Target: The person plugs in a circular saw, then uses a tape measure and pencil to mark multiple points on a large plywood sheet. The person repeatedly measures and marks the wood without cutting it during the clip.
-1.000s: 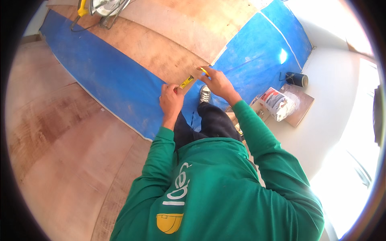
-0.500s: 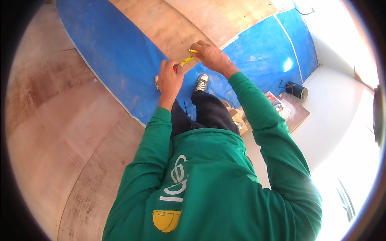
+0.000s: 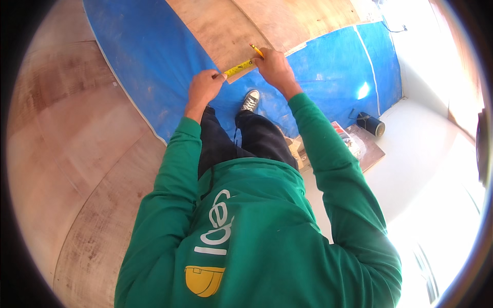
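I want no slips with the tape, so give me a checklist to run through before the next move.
1. Tape stretched between left hand and right hand: ok.
2. Pencil in right hand: ok.
3. Tape touching the board's near end: cannot tell.
4. Visible shoe on the blue sheet, off the board: ok.
5. Both shoes in view: not ok, only one shows.

This looks like an indoor building site, with plywood boards (image 3: 218,31), blue floor sheeting (image 3: 331,61) and a tape measure (image 3: 238,69).
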Available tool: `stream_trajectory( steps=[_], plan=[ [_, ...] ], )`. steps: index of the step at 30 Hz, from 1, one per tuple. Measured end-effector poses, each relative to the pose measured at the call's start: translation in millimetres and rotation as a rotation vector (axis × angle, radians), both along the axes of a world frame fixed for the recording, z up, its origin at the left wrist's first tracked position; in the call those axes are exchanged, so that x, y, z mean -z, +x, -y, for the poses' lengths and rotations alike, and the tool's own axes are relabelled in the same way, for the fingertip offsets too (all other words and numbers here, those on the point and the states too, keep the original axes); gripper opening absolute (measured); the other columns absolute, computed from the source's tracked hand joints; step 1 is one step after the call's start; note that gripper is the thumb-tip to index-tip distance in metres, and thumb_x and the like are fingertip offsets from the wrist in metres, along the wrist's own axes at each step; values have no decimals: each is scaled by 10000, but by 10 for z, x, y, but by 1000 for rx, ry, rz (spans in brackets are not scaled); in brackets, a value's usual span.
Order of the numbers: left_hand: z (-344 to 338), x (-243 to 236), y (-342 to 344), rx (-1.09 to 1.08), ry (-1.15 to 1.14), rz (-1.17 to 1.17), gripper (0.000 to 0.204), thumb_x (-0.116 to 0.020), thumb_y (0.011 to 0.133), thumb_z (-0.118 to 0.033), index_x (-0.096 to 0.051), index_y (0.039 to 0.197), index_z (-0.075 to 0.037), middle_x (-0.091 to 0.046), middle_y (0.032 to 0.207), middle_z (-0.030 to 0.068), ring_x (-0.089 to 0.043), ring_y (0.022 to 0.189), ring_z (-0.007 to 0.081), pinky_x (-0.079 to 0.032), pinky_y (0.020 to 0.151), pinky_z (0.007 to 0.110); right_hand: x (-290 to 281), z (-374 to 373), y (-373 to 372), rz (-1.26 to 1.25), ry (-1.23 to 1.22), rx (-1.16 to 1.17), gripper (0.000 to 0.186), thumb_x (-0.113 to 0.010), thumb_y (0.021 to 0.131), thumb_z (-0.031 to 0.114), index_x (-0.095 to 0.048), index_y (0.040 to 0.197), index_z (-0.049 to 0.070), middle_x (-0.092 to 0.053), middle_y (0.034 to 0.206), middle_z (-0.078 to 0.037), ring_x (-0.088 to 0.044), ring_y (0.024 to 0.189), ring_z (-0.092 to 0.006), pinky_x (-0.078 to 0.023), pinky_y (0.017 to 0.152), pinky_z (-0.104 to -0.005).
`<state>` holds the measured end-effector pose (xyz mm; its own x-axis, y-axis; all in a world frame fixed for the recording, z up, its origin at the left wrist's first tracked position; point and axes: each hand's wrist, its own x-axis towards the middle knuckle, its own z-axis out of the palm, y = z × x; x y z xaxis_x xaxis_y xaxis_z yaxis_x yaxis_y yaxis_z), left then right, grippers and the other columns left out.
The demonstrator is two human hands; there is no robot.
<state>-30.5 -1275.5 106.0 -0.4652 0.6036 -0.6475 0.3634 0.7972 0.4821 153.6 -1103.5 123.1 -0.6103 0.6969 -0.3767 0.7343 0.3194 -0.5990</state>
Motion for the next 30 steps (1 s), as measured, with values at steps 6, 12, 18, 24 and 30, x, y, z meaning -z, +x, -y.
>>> stream_trajectory(
  steps=[6,12,18,24,30],
  plan=[
    [46,13,14,14,41,-11,371,-752,1007,-447,-857,1114,-108,-798,928,113,-760,889,305,-572,809,445,72,14,99,-70,-60,46,309,-723,1004,243,-825,1211,37,-788,974,-259,-766,954,-445,-588,852,-501],
    [74,75,54,43,79,-77,381,-744,1018,-445,-854,1113,-93,-794,906,112,-764,889,303,-567,815,454,83,-34,115,-48,-66,28,295,-746,981,220,-832,1191,32,-794,961,-253,-780,913,-403,-589,845,-476],
    [54,-33,49,83,109,-82,387,-709,1034,-452,-854,1115,-103,-799,1128,162,-750,1059,389,-574,914,512,102,13,138,-180,-88,99,289,-781,966,240,-838,1149,23,-799,966,-239,-780,893,-388,-590,834,-459],
    [-8,-120,82,93,56,-59,393,-687,1043,-457,-856,1091,-105,-790,1165,175,-739,1085,417,-578,932,532,122,43,172,-173,-99,137,277,-801,959,231,-838,1136,21,-806,950,-221,-789,879,-333,-589,822,-426],
    [8,-38,110,100,127,-160,401,-691,1038,-470,-857,1074,-106,-782,1139,187,-735,1075,421,-575,926,541,69,38,164,-156,-83,114,267,-796,965,221,-838,1138,22,-807,961,-221,-792,892,-328,-590,829,-424]
  ],
)
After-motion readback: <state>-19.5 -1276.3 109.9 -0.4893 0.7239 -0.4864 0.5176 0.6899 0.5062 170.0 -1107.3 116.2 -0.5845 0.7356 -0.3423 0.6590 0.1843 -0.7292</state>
